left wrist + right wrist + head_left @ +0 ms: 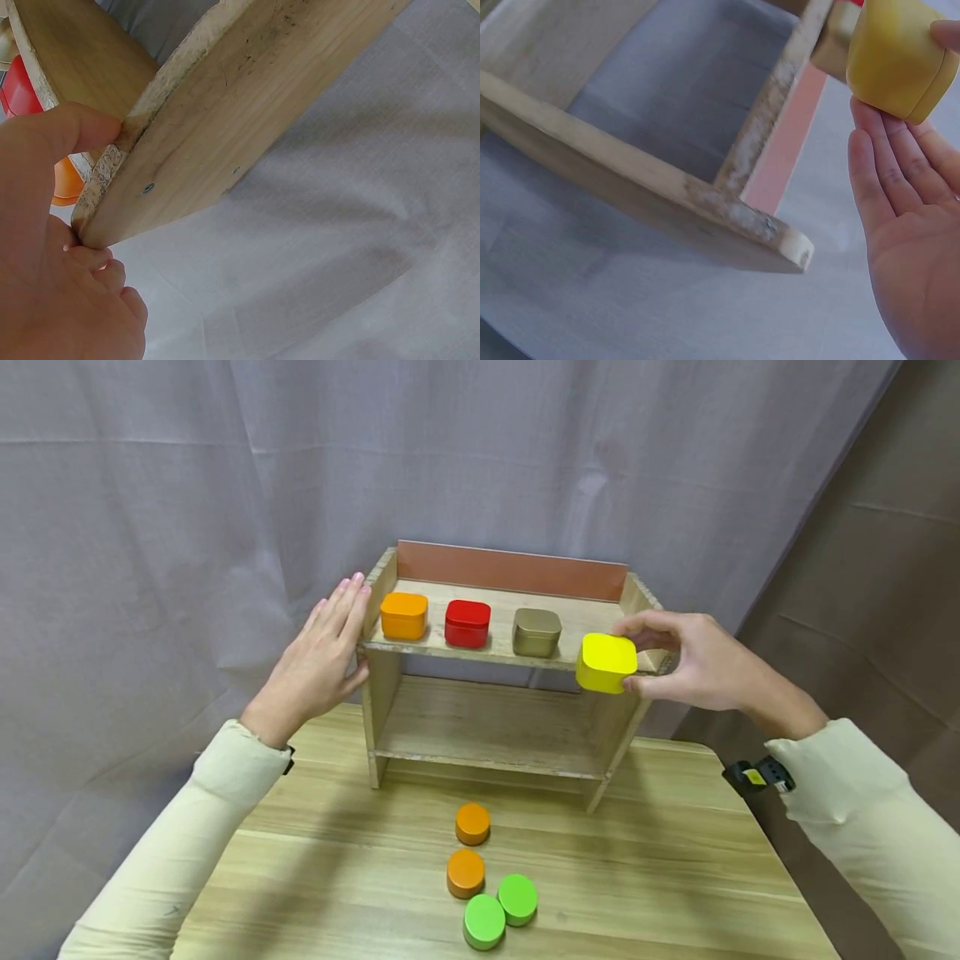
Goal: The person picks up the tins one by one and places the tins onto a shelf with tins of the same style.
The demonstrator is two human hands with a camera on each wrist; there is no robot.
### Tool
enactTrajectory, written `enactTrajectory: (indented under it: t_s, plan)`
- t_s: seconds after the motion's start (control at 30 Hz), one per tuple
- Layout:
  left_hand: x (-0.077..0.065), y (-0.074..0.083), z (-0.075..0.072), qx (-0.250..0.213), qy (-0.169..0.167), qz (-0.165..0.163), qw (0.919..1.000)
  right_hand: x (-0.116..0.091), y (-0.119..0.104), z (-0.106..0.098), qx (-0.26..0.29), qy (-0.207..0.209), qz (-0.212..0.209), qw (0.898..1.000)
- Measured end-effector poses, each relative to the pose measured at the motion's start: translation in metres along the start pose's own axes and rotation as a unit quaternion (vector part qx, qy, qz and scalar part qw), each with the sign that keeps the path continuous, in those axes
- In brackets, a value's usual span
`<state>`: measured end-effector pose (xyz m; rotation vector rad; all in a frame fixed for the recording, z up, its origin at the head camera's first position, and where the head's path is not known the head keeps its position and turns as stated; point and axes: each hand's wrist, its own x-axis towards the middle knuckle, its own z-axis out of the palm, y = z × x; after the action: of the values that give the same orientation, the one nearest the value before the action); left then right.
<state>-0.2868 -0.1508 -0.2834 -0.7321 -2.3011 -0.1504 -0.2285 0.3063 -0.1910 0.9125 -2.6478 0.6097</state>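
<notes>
My right hand [701, 664] pinches a yellow rounded-square tin [606, 663] between thumb and fingers, at the right front of the top shelf. In the right wrist view, the fingers reach under the yellow tin [896, 56]. My left hand [318, 647] holds the left side panel of a small wooden shelf [480, 722]. Its thumb [94, 127] rests on the panel's front edge, with the fingers around the corner. An orange tin [404, 617], a red tin [467, 625] and a gold-brown tin [536, 633] stand in a row on the top shelf.
On the wooden table [645, 877] in front, two round orange tins [472, 823] and two round green tins [483, 922] lie close together. A reddish-brown strip [510, 566] backs the top shelf. Grey curtain [480, 452] hangs behind.
</notes>
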Motion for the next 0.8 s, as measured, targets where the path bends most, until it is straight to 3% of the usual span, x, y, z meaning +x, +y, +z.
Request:
enactTrajectory:
  t_s: [0.23,0.8]
  plan:
    - [-0.001,0.000,0.000,-0.001,-0.006,-0.002,1.0000,0.015,0.004,-0.011,0.011,0.004,0.023,1.000]
    - [0.000,0.004,0.001,-0.001,-0.011,-0.003,0.9999,0.034,0.026,-0.027,0.015,-0.079,0.095,0.992]
